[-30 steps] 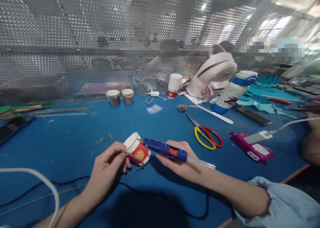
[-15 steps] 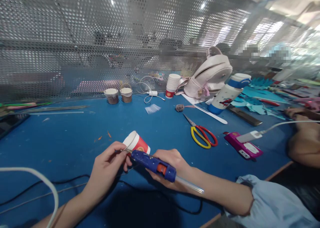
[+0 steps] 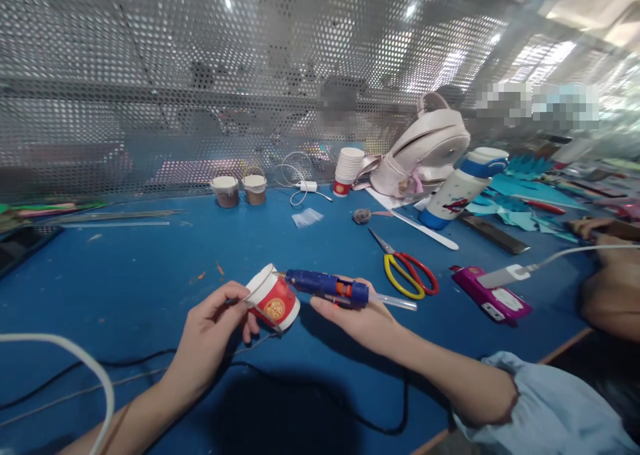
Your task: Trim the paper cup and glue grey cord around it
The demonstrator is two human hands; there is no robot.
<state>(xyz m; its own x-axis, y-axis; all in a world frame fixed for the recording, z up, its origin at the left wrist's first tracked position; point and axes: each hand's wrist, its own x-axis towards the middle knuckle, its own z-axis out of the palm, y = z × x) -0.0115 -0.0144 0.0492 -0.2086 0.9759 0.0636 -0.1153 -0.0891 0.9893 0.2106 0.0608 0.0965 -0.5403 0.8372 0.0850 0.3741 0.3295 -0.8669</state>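
My left hand (image 3: 213, 328) pinches a small red and white paper cup (image 3: 287, 302) by its rim, and the cup lies tilted on its side just above the blue table. A thin grey cord (image 3: 260, 342) runs along the cup's lower side and trails off left beneath my hand. In my right hand (image 3: 367, 328) is a blue hot glue gun (image 3: 320, 283), held level. Its nozzle points left and is at the cup's upper side near the rim; whether it touches cannot be told. A clear glue stick (image 3: 397, 302) sticks out of its back end.
Red-and-yellow scissors (image 3: 405, 275) lie right of my hands, beside a purple power bank (image 3: 493, 295). Farther back are two wrapped cups (image 3: 226, 193), stacked paper cups (image 3: 349, 168), a backpack (image 3: 425, 148) and a bottle (image 3: 457, 192). Another person's arm (image 3: 610, 278) rests at right.
The glue gun has moved up and right, from the cord at the cup's near rim to the cup's upper side. The cup has turned, showing its gold emblem.
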